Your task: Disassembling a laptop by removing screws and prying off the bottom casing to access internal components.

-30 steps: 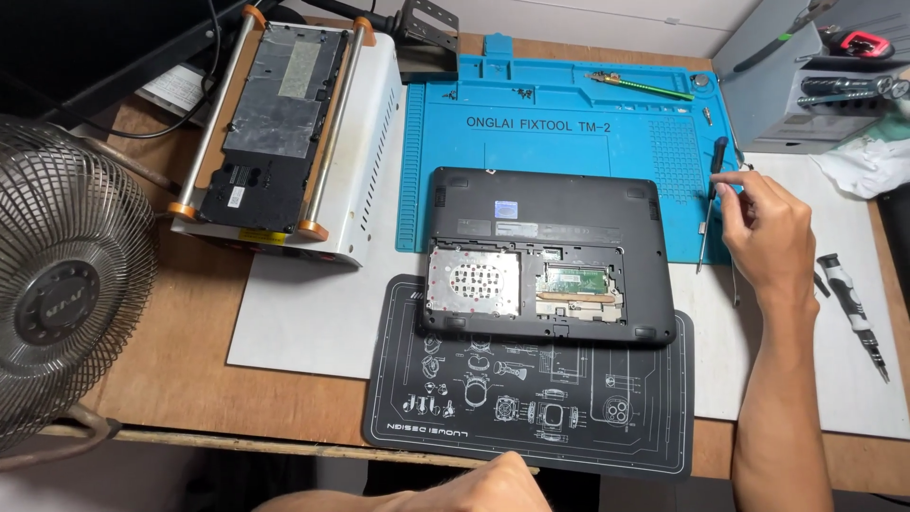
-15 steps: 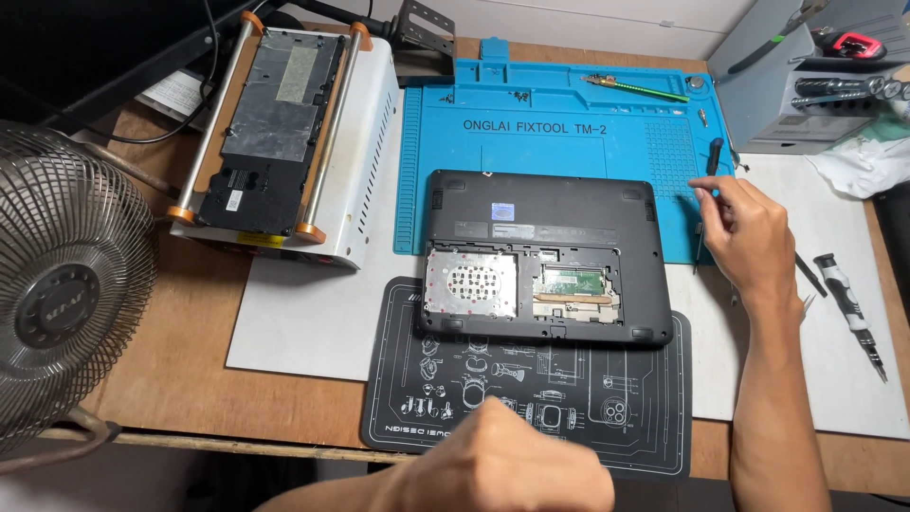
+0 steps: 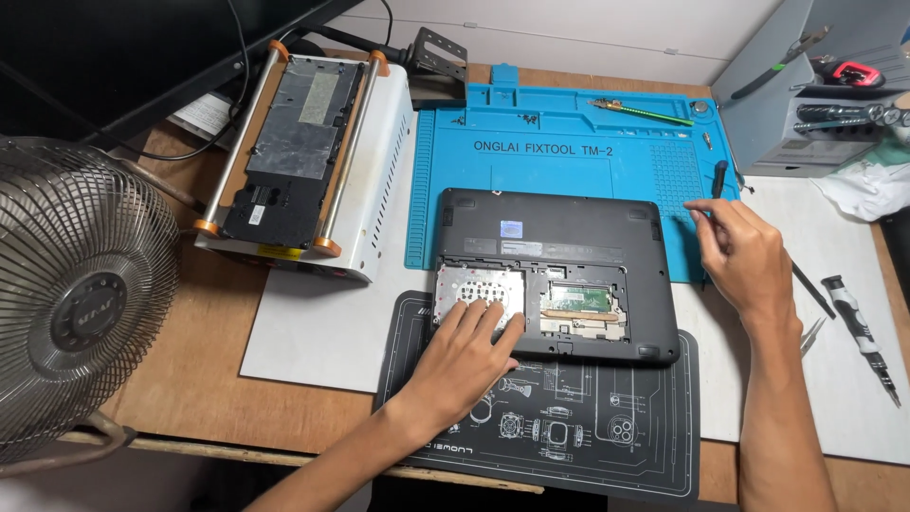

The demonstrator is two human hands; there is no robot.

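A black laptop (image 3: 550, 232) lies bottom-up across the blue repair mat (image 3: 559, 142) and a black printed mat (image 3: 569, 427). Its bay is uncovered, showing a silver drive (image 3: 474, 283) and a green memory board (image 3: 580, 300). My left hand (image 3: 466, 356) rests flat with spread fingers on the drive and the laptop's near edge. My right hand (image 3: 744, 251) hovers by the laptop's right far corner, fingers closed on a black-handled screwdriver (image 3: 719, 177) that points away from me.
A white machine with orange rollers (image 3: 303, 152) stands at the far left, a metal fan (image 3: 81, 303) at the left edge. Grey tool rack (image 3: 806, 104) at the far right. Another screwdriver (image 3: 858, 332) and tweezers (image 3: 810, 334) lie on the white sheet.
My left hand has come up from the table's near edge onto the laptop's open bay. My right hand has shifted left and farther away with the screwdriver.
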